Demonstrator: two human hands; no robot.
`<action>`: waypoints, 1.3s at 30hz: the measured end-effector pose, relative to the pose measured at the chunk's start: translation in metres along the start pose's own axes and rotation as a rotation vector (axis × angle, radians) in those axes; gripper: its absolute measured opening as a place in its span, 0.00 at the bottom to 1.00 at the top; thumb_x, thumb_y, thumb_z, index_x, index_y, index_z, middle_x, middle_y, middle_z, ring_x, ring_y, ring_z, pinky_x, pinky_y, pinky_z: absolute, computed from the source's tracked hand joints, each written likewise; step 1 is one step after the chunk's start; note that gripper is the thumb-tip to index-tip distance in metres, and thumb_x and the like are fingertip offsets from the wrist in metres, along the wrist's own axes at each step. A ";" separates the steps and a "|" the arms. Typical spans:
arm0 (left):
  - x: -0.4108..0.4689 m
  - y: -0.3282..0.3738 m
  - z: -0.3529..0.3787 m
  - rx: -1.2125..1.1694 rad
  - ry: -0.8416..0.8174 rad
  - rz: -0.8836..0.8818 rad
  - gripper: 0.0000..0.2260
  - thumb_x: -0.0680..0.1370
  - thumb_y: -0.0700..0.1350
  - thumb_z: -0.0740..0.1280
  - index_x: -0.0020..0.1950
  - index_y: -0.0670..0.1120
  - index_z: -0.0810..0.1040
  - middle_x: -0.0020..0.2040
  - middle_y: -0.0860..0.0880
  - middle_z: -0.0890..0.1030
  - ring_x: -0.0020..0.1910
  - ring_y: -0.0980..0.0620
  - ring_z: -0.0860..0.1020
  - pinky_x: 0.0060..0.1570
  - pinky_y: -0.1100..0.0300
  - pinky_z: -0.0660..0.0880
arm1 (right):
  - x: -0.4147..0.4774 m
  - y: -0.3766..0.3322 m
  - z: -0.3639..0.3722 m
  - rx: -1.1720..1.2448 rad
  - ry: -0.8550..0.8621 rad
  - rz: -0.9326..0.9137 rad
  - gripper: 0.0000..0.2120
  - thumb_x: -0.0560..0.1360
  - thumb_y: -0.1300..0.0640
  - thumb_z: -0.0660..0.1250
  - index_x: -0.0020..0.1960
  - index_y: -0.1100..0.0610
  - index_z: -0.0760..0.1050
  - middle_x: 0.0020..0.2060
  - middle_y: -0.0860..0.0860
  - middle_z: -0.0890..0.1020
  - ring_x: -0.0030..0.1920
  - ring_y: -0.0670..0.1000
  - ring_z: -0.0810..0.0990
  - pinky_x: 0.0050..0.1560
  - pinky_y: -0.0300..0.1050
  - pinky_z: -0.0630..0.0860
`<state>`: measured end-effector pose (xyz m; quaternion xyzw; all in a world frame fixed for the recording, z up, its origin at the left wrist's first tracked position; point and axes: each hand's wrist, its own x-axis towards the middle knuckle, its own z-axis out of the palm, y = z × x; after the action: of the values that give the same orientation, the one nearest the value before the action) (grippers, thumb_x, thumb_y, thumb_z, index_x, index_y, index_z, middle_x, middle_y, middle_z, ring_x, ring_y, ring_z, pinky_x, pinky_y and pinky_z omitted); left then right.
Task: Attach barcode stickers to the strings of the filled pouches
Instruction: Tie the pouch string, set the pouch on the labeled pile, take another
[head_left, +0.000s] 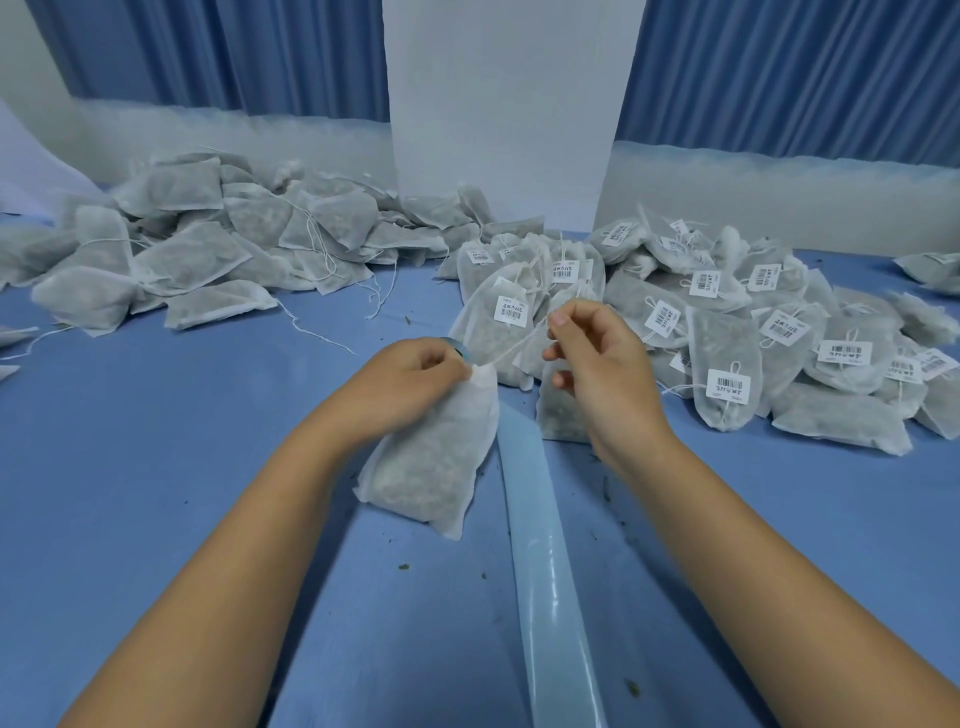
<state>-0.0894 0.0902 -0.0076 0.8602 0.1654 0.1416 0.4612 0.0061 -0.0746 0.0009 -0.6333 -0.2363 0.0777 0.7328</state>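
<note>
A filled white pouch (431, 457) lies on the blue table in front of me. My left hand (410, 379) grips its gathered neck. Its thin string (511, 347) runs taut up and right to my right hand (597, 358), which pinches the string's end between thumb and forefinger. No sticker shows on this string. A pale strip of sticker backing (545, 561) runs from under the pouch toward the near edge. Another pouch (558, 410) lies partly hidden under my right hand.
A heap of unlabelled pouches (197, 254) with loose strings fills the far left. Several pouches bearing barcode stickers (727, 332) are piled at the right. A white panel (504, 104) and blue curtains stand at the back. Small herb crumbs dot the table.
</note>
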 end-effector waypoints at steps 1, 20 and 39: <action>0.001 0.000 0.000 -0.004 0.029 -0.017 0.11 0.78 0.49 0.66 0.45 0.41 0.79 0.37 0.55 0.76 0.36 0.57 0.72 0.38 0.66 0.69 | -0.002 -0.001 0.001 -0.026 -0.032 -0.032 0.04 0.80 0.60 0.65 0.47 0.54 0.76 0.39 0.46 0.77 0.36 0.40 0.77 0.32 0.34 0.73; -0.007 0.024 -0.001 -0.574 0.259 -0.018 0.09 0.78 0.51 0.69 0.45 0.47 0.77 0.34 0.52 0.75 0.31 0.56 0.72 0.35 0.61 0.69 | -0.018 0.012 0.017 -0.306 -0.379 -0.269 0.04 0.77 0.63 0.69 0.45 0.55 0.77 0.41 0.42 0.80 0.43 0.43 0.76 0.48 0.41 0.73; 0.005 -0.005 -0.018 -0.415 0.147 -0.260 0.06 0.77 0.48 0.72 0.41 0.47 0.82 0.37 0.51 0.85 0.39 0.52 0.82 0.44 0.57 0.77 | 0.001 0.020 -0.001 -0.532 -0.190 -0.144 0.05 0.75 0.56 0.71 0.49 0.49 0.77 0.52 0.46 0.79 0.48 0.43 0.76 0.45 0.28 0.68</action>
<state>-0.0925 0.1084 -0.0020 0.7061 0.2752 0.1739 0.6288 0.0111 -0.0719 -0.0181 -0.7747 -0.3604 0.0199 0.5192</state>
